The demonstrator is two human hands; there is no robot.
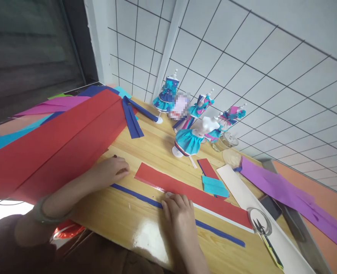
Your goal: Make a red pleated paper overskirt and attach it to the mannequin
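A long red paper strip (214,201) lies slantwise on the wooden table. Its lower edge carries a white band (222,217) to the right of my right hand (180,213) and looks shiny and clear to the left. My right hand rests at this edge with its fingers bent and close together. Whatever is between them is hidden. Just below, a narrow blue strip (220,233) runs partly under the same hand. My left hand (113,172) is curled closed near the red strip's left end, apart from it. I cannot make out anything in its fingers.
Large red sheets (57,140) cover the table's left side. Small dress forms in paper dresses, one in turquoise (189,141), stand at the back. Small scissors (259,226) lie over a tape roll (251,215) at right, beside a white sheet (237,186) and purple paper (282,190).
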